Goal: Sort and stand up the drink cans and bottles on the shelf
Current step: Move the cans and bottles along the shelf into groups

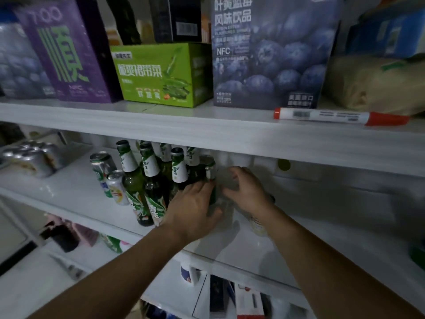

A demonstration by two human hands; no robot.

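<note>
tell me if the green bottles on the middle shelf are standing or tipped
Upright: the green bottles stand on their bases, capped necks up.

Two bare forearms, one from 7 o'clock, one from 5 o'clock, bare left hand (192, 209), bare right hand (247, 192), fingers blurred, dimly lit

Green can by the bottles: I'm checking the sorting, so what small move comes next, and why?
Probably carry the green can, gripped by the left hand right of the bottles, to the two cans standing left of them, grouping cans.
</note>
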